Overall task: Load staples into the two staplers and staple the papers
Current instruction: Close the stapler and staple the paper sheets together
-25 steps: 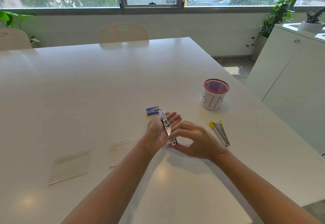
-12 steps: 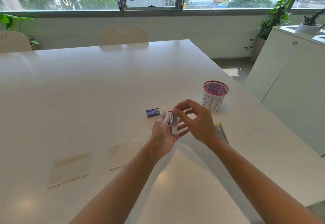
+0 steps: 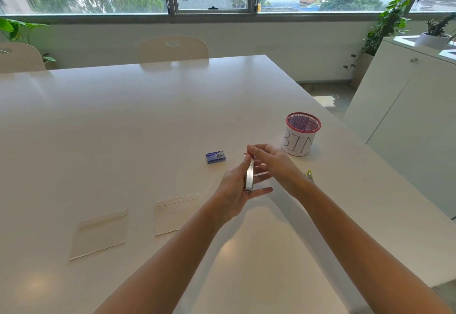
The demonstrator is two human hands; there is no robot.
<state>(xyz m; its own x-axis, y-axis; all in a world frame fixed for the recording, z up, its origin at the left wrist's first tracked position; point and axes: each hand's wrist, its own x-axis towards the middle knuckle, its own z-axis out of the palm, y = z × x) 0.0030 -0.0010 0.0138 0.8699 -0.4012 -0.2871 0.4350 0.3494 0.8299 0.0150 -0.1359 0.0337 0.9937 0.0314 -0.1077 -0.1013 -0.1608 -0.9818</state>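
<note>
My left hand (image 3: 237, 190) holds a small metal stapler (image 3: 249, 176) with a red end, standing nearly on end above the table. My right hand (image 3: 274, 163) pinches the stapler's upper red end with its fingertips. A blue staple box (image 3: 215, 157) lies on the table just left of my hands. A second stapler with a yellow end (image 3: 310, 174) lies behind my right wrist, mostly hidden. Two small paper stacks lie nearer me on the left: one (image 3: 100, 232) and another (image 3: 174, 211).
A red mesh cup labelled BIN (image 3: 299, 138) stands to the right of my hands, near the white table's (image 3: 123, 128) right edge. A white cabinet (image 3: 407, 116) is beyond that edge. Chairs stand at the far side under the window.
The stapler went from lying open along my left palm to being held upright. My right hand rose from its lower end to pinch its top. The yellow stapler is now largely covered by my right wrist.
</note>
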